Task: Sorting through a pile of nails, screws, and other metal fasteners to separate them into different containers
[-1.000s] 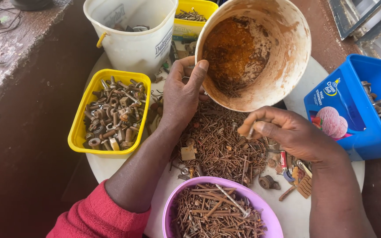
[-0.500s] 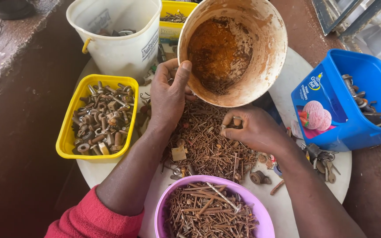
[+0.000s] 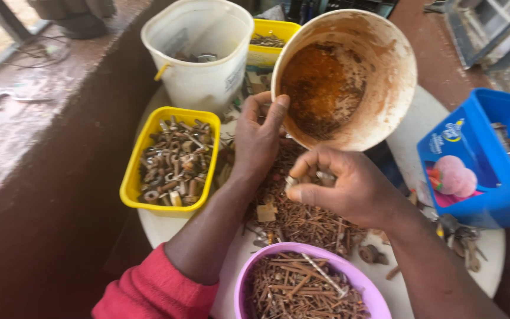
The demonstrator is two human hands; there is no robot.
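My left hand [image 3: 259, 130] grips the near rim of a rusty white bucket [image 3: 385, 77], which is tipped toward me over a heap of rusty nails [image 3: 302, 218] on the round white table [image 3: 420, 118]. Above that heap, my right hand [image 3: 343, 186] is curled around a few small metal pieces. A pink bowl [image 3: 249, 277] full of rusty nails sits at the table's near edge, just below my hands.
A yellow tray [image 3: 134, 171] of bolts and nuts sits left of my left arm. A white bucket [image 3: 199, 53] and another yellow tray [image 3: 270, 35] stand behind. A blue tub [image 3: 485, 171] holds hardware at the right. Loose bits [image 3: 461, 236] lie beside it.
My right hand has lifted off the nail heap and turned palm-up with small pieces in its fingers. The left hand still holds the tipped bucket's rim.
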